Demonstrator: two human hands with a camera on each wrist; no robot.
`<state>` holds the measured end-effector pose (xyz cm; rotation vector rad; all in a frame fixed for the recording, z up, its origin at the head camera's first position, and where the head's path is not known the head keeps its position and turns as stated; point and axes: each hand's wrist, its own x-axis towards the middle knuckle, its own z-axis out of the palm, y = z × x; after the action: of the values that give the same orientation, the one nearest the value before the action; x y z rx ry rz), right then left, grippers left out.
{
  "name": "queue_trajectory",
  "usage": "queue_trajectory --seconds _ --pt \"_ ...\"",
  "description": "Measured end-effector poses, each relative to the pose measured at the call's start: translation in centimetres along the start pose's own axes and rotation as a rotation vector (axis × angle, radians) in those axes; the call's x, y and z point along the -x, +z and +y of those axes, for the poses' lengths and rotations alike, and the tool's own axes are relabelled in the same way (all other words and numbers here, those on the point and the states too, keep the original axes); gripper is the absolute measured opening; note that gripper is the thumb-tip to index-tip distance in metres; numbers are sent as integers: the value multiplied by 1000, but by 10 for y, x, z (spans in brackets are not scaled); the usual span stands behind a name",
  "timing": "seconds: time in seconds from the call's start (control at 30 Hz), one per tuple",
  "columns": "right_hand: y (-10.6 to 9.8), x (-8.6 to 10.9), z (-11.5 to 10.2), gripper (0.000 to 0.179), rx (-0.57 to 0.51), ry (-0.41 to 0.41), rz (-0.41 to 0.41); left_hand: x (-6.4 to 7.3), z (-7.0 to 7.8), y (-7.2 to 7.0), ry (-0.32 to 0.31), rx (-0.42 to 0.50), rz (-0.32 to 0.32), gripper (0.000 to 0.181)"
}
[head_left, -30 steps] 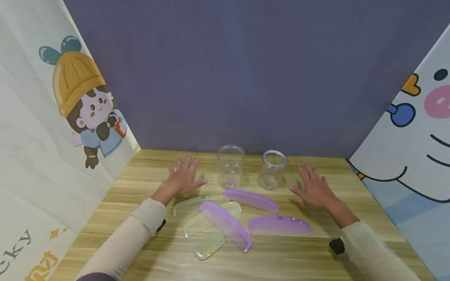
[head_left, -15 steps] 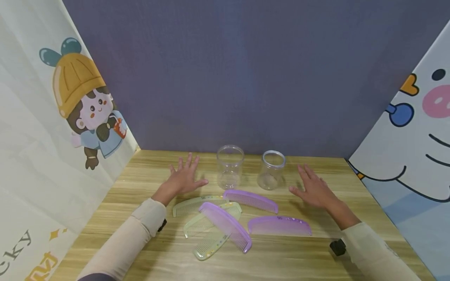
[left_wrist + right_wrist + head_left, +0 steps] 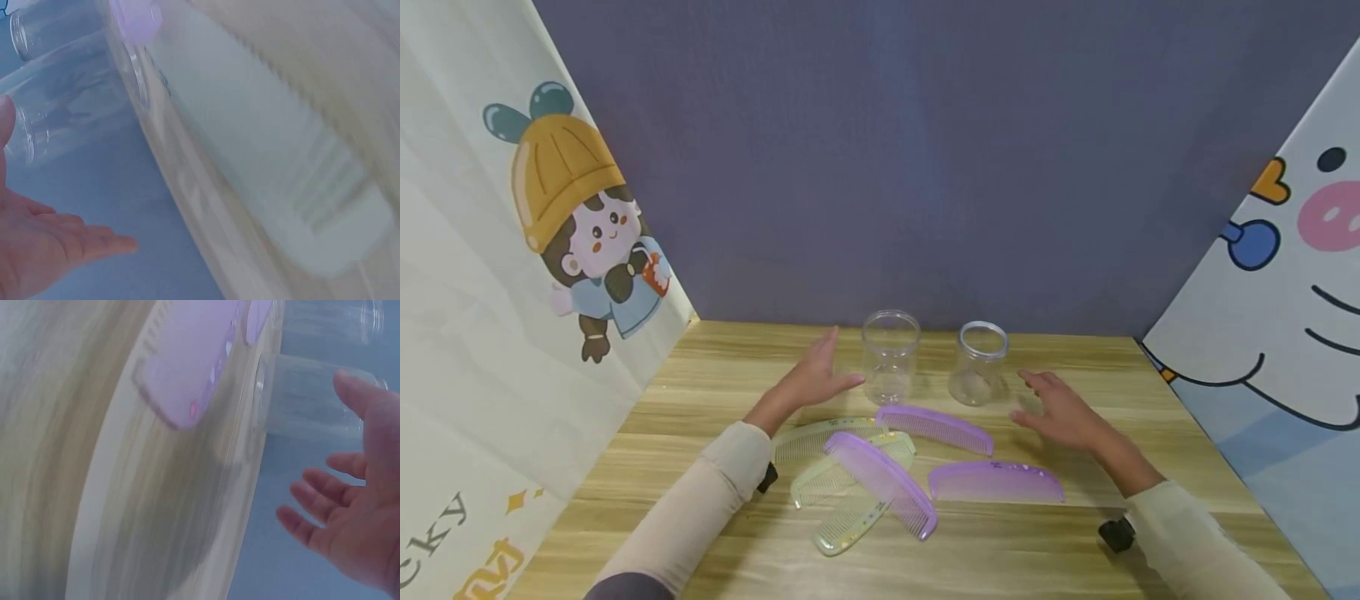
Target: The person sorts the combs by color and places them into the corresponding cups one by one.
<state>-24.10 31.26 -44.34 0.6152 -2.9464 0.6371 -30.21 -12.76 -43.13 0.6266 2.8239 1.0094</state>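
Note:
Two clear plastic jars stand upright at the back: a taller left jar (image 3: 891,358) and a shorter right jar (image 3: 977,367). Just left of the taller jar is my left hand (image 3: 808,379), thumb spread from straight fingers, holding nothing. To the right of the shorter jar, my right hand (image 3: 1060,412) has its thumb apart and fingers slightly bent; it too holds nothing. In front lie a top purple comb (image 3: 883,483) across green combs (image 3: 850,525), a back purple comb (image 3: 936,427) and a right purple comb (image 3: 996,483). My left wrist partly covers the back green comb (image 3: 820,437).
A wood-grain table (image 3: 1000,550) carries everything. Behind it rises a dark blue-grey panel (image 3: 910,167). White printed sheets with cartoon figures flank the left side (image 3: 460,292) and the right side (image 3: 1300,350).
My left hand has shifted right toward the taller jar, its spread fingers drawing together. My right hand's fingers have lowered and bent slightly, moving a little left. Combs and jars stay put.

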Motion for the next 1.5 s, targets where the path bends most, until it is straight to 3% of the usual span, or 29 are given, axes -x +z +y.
queue_trajectory --seconds 0.2,0.47,0.7,0.9,1.13,1.3,1.5 --pt "10 -4 -3 70 -97 -54 -90 -9 9 12 -5 107 19 113" --pt "20 -6 -14 69 -159 -109 -155 -22 22 15 -35 198 74 114" --pt "32 -8 -19 67 -135 -169 -157 -30 28 18 -38 219 97 115" --pt "38 -9 -22 69 -140 -174 -169 -35 29 21 -28 240 119 111" --pt "49 -10 -24 33 -136 -148 -196 -39 27 24 3 276 123 104" --pt "52 -11 -26 44 -100 -136 -196 -38 25 24 15 342 107 101" --pt "51 -11 -29 62 -90 -151 -185 -39 23 24 31 336 111 100"
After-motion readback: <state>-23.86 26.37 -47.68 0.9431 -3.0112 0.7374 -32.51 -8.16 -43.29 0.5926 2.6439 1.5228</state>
